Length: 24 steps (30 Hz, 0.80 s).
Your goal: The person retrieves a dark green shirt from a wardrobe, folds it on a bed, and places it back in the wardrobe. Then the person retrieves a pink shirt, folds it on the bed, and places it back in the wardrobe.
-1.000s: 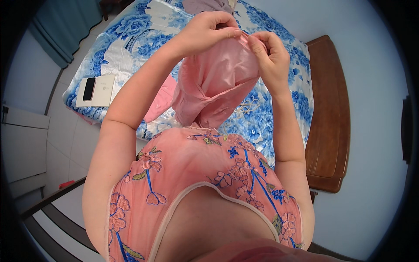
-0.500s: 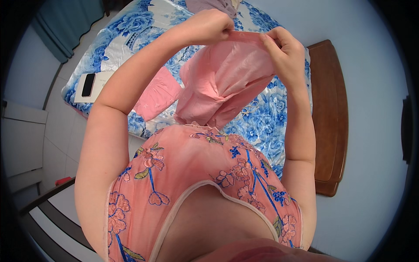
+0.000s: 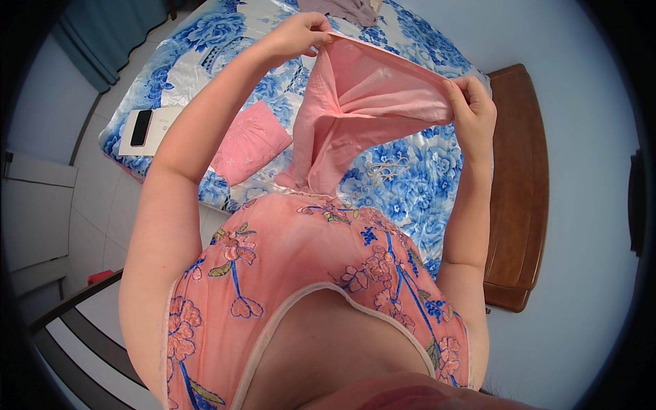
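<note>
Watching from my end, I've got the left hand and right hand both pinching the top edge of a pink garment, spread between them above the blue floral bed. Folded pink cloth sits left, phone farther left.

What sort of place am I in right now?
Most likely a bedroom: there's a wide bed with blue flowers, what looks like its wooden headboard, and a curtain.
</note>
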### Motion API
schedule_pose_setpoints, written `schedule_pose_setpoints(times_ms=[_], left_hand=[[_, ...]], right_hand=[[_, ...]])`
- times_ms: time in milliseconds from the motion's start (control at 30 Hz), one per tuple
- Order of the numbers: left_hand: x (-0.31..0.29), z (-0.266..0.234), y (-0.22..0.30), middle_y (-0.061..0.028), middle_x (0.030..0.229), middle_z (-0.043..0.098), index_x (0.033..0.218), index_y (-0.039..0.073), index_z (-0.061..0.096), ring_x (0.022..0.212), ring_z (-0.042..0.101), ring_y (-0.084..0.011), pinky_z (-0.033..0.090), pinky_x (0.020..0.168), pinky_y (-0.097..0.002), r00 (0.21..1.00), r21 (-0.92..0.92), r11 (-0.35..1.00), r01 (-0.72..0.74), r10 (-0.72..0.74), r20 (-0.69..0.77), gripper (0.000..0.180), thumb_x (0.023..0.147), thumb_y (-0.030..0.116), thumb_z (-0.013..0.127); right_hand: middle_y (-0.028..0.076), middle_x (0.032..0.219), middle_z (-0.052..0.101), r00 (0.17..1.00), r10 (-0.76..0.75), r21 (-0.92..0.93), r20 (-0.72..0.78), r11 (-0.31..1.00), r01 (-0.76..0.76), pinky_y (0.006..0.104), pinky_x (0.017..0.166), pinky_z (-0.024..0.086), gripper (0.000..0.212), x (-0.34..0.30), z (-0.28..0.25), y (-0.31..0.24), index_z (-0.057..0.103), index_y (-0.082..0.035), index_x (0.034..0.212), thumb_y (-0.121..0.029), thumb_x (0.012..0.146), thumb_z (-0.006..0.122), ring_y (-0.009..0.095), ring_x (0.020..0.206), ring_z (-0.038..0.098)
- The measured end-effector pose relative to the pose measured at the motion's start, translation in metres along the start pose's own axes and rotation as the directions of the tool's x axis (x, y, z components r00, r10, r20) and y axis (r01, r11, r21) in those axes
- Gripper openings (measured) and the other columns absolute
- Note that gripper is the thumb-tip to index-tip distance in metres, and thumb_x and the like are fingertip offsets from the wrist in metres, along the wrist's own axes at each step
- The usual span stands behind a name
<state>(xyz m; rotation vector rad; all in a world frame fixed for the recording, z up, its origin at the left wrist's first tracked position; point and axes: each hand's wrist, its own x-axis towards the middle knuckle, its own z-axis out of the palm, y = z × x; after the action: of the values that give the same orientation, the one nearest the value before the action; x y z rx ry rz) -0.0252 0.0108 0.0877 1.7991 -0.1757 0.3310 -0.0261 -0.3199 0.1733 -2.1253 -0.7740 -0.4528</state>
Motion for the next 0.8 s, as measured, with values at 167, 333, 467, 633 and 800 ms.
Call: schedule_pose_setpoints(times_ms=[167, 333, 467, 633, 800], left_hand=[[-0.005, 0.023, 0.031, -0.0069, 0.072, 0.061, 0.087, 0.001, 0.065, 0.069, 0.062, -0.0172, 0.050, 0.064, -0.0344, 0.989, 0.059, 0.987, -0.148, 0.147, 0.022, 0.027, 0.093, 0.027, 0.068], [-0.007, 0.061, 0.069, -0.0120, 0.072, 0.063, 0.085, 0.002, 0.061, 0.065, 0.063, -0.0272, 0.050, 0.060, -0.0377, 0.849, 0.439, 0.750, -0.495, 0.526, 0.059, 0.022, 0.091, 0.023, 0.067], [-0.015, 0.065, 0.070, -0.0136, 0.078, 0.065, 0.083, 0.004, 0.060, 0.072, 0.065, -0.0361, 0.051, 0.062, -0.0443, 0.735, 0.602, 0.561, -0.568, 0.675, 0.065, 0.015, 0.086, 0.016, 0.067], [-0.024, 0.044, 0.045, -0.0153, 0.085, 0.067, 0.082, 0.003, 0.064, 0.075, 0.068, -0.0390, 0.056, 0.064, -0.0465, 0.797, 0.801, 0.424, -0.423, 0.594, 0.106, 0.008, 0.078, 0.010, 0.066], [-0.031, 0.027, 0.019, -0.0170, 0.082, 0.069, 0.080, 0.004, 0.068, 0.076, 0.069, -0.0396, 0.055, 0.066, -0.0484, 0.919, 0.862, 0.447, -0.238, 0.392, 0.050, 0.007, 0.074, 0.004, 0.064]], right_hand=[[0.009, 0.084, 0.071, 0.999, -0.019, -0.216, -0.028, 0.976, 0.012, 0.0314, 0.068, 0.052, 0.020, -0.003, 0.011, 0.012, 0.065, -0.002, 0.104, -0.017, 0.092, 0.070, 0.017, 0.074, 0.066], [0.012, 0.094, 0.072, 0.973, -0.223, -0.102, -0.064, 0.971, 0.215, 0.0360, 0.073, 0.056, 0.030, 0.003, 0.073, -0.002, 0.064, -0.006, 0.117, -0.013, 0.088, 0.066, 0.025, 0.086, 0.071], [0.013, 0.091, 0.072, 0.979, -0.181, -0.051, -0.097, 0.983, 0.176, 0.0355, 0.072, 0.056, 0.024, 0.012, 0.078, -0.003, 0.070, -0.006, 0.108, -0.006, 0.087, 0.061, 0.028, 0.080, 0.070], [0.010, 0.088, 0.072, 0.920, -0.365, -0.289, -0.147, 0.905, 0.313, 0.0369, 0.067, 0.055, 0.009, 0.014, 0.073, -0.006, 0.071, -0.008, 0.096, -0.010, 0.088, 0.066, 0.029, 0.077, 0.070], [0.009, 0.087, 0.072, 0.910, -0.382, -0.332, -0.158, 0.889, 0.316, 0.0370, 0.065, 0.055, 0.008, 0.016, 0.075, -0.005, 0.071, -0.010, 0.094, -0.011, 0.088, 0.066, 0.029, 0.077, 0.070]])
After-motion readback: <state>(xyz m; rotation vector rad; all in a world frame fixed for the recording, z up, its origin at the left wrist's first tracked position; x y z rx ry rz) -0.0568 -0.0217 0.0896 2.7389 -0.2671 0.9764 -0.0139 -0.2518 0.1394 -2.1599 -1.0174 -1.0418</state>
